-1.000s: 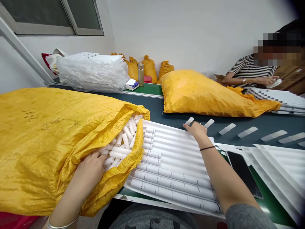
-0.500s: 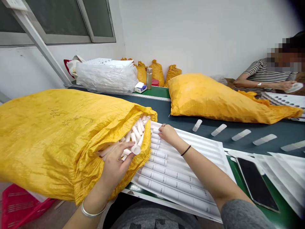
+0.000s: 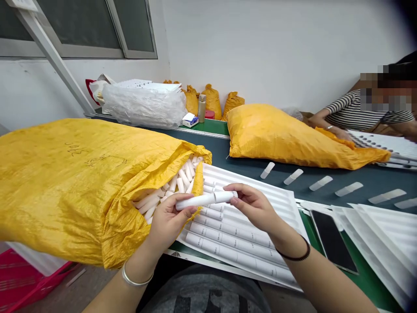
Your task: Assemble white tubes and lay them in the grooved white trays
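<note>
A plain white plastic tube (image 3: 195,201) is pinched between the thumb and fingers of my left hand (image 3: 167,224), in front of the sack's mouth. My right hand (image 3: 257,208) grips a shorter white tube (image 3: 222,197) by its far end. The two pieces meet end to end, nearly in line; whether one enters the other I cannot tell. Below them lies a ribbed white tray (image 3: 286,195) with printed white tubes (image 3: 228,248) in its front grooves. Loose white tubes (image 3: 184,176) fill the opening of a yellow woven sack (image 3: 65,187) on the left.
Separate whitish tubes (image 3: 321,183) stand in a row on the dark belt (image 3: 247,170). Behind them lies another yellow sack (image 3: 280,134). A phone (image 3: 334,241) and stacked trays (image 3: 374,243) are at right. A co-worker in a striped top (image 3: 350,106) sits at far right.
My left hand has drawn a tube out of the sack to the right. My right hand has lifted off the tray with a tube and brought it against the other. The belt tubes have shifted left.
</note>
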### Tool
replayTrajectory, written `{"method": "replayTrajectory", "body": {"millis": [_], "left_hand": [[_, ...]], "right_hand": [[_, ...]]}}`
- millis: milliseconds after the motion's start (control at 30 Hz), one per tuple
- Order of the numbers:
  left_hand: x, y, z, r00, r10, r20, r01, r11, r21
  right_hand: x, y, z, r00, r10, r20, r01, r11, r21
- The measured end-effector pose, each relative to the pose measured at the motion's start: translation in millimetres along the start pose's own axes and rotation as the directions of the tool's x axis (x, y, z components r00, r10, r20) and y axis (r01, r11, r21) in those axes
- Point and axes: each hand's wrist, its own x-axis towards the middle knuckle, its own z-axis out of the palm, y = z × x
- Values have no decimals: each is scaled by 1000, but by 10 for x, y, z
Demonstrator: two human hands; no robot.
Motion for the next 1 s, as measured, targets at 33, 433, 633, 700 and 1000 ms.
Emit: {"method": "replayTrajectory", "body": {"millis": [33,433,633,700,1000], "left_hand": [[-10,22,-12,999,14,39,-18,996,90],[-89,149,-9,852,434,293,-523,701,484],[-95,147,6,716,629,301,-664,483,570],[-87,140,-5,685,651,326,-694,447,565],[-83,80,-72,653,637,411,-738,411,536]], "right_hand": [[-13,-33,-45,997,-78,4,78,988,-132],[-80,52,73,980,201,5,-201,980,-2],[-49,30,89,911,402,92,-412,876,249],[-52,38,83,907,407,107,-421,872,249],[-71,27,132,899,369,236,-396,915,77]]}}
